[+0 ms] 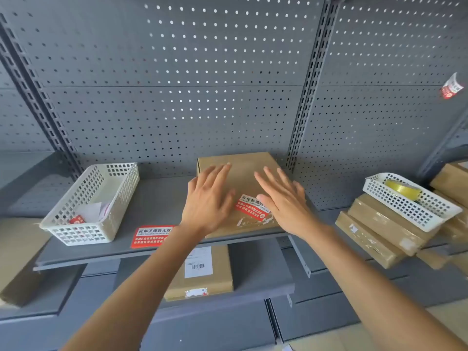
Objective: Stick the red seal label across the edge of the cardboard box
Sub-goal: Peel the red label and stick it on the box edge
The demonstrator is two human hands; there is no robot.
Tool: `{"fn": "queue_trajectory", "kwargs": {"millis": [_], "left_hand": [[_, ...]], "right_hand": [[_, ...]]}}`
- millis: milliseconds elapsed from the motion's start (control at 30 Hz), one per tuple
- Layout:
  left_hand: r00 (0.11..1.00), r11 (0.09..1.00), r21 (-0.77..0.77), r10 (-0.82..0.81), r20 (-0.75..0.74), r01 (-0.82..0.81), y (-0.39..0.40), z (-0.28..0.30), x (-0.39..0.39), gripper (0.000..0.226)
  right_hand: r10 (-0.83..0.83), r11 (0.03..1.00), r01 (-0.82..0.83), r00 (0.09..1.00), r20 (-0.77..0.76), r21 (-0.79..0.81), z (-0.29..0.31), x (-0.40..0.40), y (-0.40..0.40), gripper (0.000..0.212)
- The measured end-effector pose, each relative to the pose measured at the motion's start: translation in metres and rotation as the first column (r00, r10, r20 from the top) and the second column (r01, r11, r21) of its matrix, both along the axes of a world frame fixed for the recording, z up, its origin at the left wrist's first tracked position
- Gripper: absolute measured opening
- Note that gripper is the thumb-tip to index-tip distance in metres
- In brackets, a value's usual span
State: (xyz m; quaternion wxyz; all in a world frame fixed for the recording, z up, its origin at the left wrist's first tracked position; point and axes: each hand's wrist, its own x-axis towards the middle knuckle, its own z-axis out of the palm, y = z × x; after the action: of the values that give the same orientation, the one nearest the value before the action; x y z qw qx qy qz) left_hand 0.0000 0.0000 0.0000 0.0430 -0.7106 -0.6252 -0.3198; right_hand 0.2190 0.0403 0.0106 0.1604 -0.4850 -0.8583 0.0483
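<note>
A flat brown cardboard box (pixel 241 171) lies on the grey shelf (pixel 157 198). A red and white seal label (pixel 249 206) is stuck on its top near the front edge. My left hand (pixel 209 198) hovers flat over the box's left part, fingers spread and holding nothing. Over the right part, my right hand (pixel 285 201) is also flat with fingers apart, its thumb covering the label's right end. A second red seal label (pixel 150 236) lies on the shelf surface left of the box.
A white mesh basket (pixel 121 196) with paper scraps stands at the left. At the right, another white basket (pixel 410 211) holding a tape roll (pixel 402 190) rests on stacked boxes (pixel 374 236). A labelled box (pixel 202 272) lies on the lower shelf. Pegboard wall behind.
</note>
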Motion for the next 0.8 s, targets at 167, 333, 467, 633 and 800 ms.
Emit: {"fn": "queue_trajectory", "kwargs": {"millis": [167,333,467,633,800], "left_hand": [[0.990,0.999,0.016,-0.047,-0.137,0.050,-0.004,-0.015,0.005,0.040],[0.993,0.997,0.071,-0.021,-0.117,0.029,-0.008,-0.031,0.006,0.040],[0.999,0.996,0.090,-0.015,-0.044,0.018,-0.009,-0.035,0.009,0.038],[1.000,0.994,0.111,-0.017,0.018,0.015,-0.012,-0.044,0.011,0.039],[0.998,0.994,0.108,-0.018,0.052,0.013,-0.010,-0.045,0.012,0.041]], "right_hand": [[-0.005,1.000,0.004,0.999,0.049,0.020,-0.014,0.009,-0.002,0.052],[-0.024,1.000,0.024,0.998,0.051,-0.001,-0.018,0.010,-0.001,0.048],[-0.041,0.998,0.040,0.999,-0.023,-0.044,-0.014,0.004,-0.002,0.044],[-0.052,0.998,0.049,0.995,-0.079,-0.032,-0.002,-0.010,0.002,0.034],[-0.009,0.997,-0.006,0.983,-0.185,-0.082,0.005,-0.030,0.006,0.027]]}}
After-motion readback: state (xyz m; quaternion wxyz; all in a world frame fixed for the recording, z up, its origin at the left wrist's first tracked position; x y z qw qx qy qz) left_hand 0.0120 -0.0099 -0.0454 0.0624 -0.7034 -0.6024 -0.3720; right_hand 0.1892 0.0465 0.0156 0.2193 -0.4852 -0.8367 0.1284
